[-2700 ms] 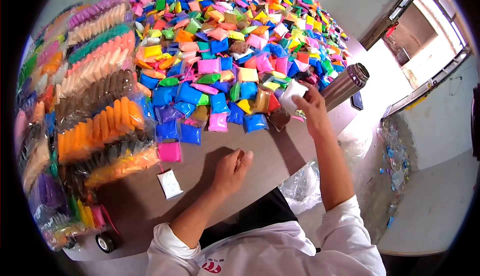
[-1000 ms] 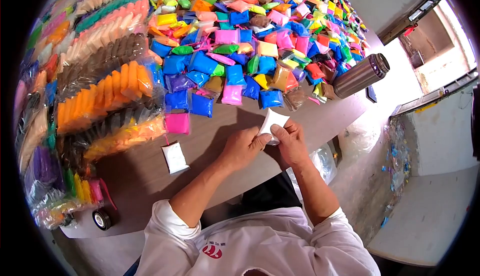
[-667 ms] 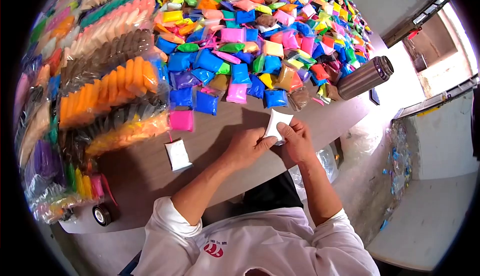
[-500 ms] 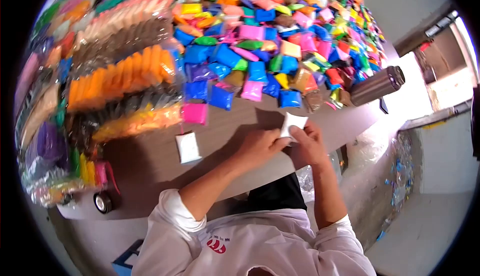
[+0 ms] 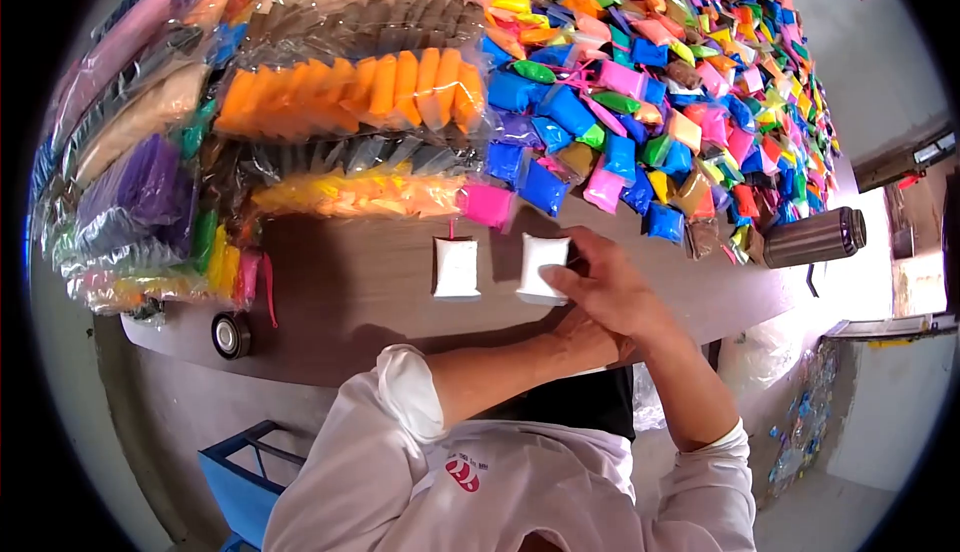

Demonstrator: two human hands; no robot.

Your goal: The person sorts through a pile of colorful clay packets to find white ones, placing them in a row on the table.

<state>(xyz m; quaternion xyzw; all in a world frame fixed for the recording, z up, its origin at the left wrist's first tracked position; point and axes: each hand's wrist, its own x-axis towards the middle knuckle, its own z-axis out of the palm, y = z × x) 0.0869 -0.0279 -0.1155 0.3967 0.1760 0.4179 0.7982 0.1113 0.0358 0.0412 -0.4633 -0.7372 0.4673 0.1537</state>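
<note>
A white packet point(image 5: 544, 266) lies near the table's front edge, with my right hand point(image 5: 612, 287) at its right side, thumb on its face and fingers behind its edge. My left hand point(image 5: 583, 340) is just below, partly hidden under the right wrist; its fingers cannot be made out. Left of the first packet, a second white packet point(image 5: 457, 269) rests flat, touched by neither hand. A pink packet point(image 5: 487, 205) lies above them, beside blue ones.
Colourful packets point(image 5: 640, 82) are heaped across the back of the table point(image 5: 330, 282). Clear bags of orange packets point(image 5: 350, 92) fill the left. A dark flask point(image 5: 815, 238) lies at the right, a tape roll point(image 5: 230, 335) at front left. A blue stool point(image 5: 245, 482) stands below.
The view has turned, shifting the table's contents. The white packet from between both hands is now beside the other white packet, with my right hand on it. My left hand has moved off it.
</note>
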